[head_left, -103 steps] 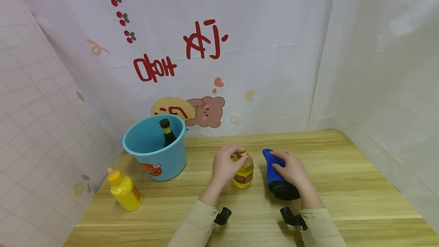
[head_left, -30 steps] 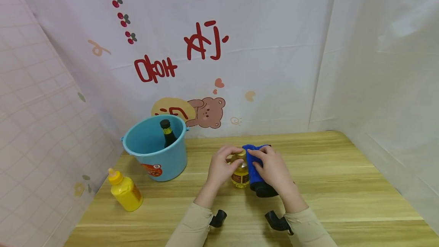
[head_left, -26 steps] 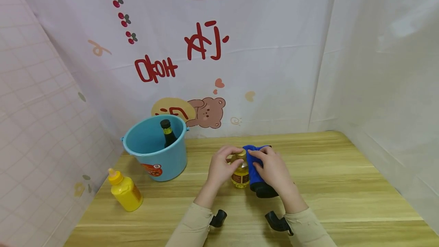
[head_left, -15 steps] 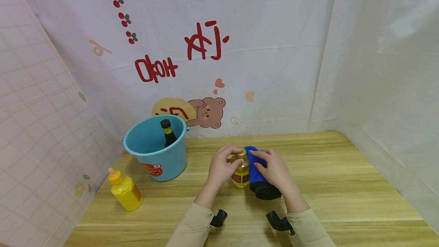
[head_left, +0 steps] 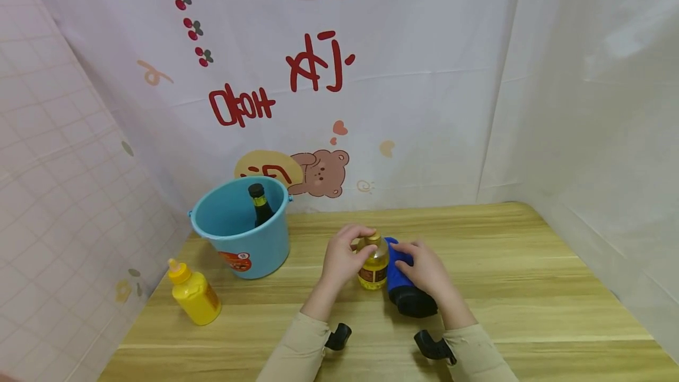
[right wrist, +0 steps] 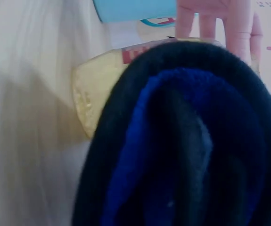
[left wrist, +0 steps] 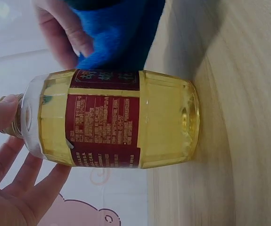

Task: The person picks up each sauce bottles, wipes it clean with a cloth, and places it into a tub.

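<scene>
A small bottle of yellow cooking oil point(head_left: 373, 274) with a dark red label stands upright on the table. My left hand point(head_left: 342, 257) grips it at the gold cap and neck, thumb on the near side; the left wrist view shows the thumb on the cap and the fingers behind the shoulder. My right hand point(head_left: 428, 270) holds a rolled blue cloth with black edging point(head_left: 399, 276) against the bottle's right side. From the right wrist camera, the cloth's black-edged end point(right wrist: 196, 52) fills most of the view and hides the right fingers and part of the bottle.
A light blue bucket point(head_left: 274, 252) stands at the back left with a dark green bottle point(head_left: 261, 210) leaning inside. Left of it, nearer, is a yellow squeeze bottle point(head_left: 196, 299). A printed curtain point(head_left: 424, 105) hangs behind the wooden table point(head_left: 530, 287).
My right hand has brought the cloth leftward from beside the bottle to its side, then slid it down a little toward me. The left hand keeps its hold; the bottle shifted slightly left.
</scene>
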A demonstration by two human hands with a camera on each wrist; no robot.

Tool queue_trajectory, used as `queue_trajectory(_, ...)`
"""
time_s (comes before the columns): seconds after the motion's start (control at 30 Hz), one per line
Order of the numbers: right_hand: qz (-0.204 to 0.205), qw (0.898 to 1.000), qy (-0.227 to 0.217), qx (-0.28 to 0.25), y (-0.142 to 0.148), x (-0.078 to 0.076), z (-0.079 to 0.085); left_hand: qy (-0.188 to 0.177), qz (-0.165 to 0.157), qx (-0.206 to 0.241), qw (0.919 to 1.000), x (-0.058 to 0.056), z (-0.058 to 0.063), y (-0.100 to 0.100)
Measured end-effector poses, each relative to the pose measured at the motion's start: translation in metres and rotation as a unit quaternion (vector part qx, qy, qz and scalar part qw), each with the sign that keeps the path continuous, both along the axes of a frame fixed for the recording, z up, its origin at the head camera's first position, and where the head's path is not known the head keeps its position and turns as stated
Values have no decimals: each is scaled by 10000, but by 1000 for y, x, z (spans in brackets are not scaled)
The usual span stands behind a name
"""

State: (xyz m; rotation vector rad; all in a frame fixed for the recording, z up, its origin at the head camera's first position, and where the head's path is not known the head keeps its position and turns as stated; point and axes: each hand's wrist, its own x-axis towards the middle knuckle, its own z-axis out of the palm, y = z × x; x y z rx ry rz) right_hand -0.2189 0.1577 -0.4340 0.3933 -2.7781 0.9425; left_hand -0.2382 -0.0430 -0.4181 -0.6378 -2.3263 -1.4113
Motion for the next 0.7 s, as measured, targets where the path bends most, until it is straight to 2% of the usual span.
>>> queue_trajectory(0.33,-89,9969,-100,778,-5,0,-11,14,33,-19,10000,0,0,1)
queue_trajectory(0.53,-148,9953,-205,940,-7,-3,-12,39,17,-28,10000,1,0,0)
queue_trajectory(0.7,-21,9935,-312,1093,-5,-5,-10,12,17,-27,10000,1,0,0)
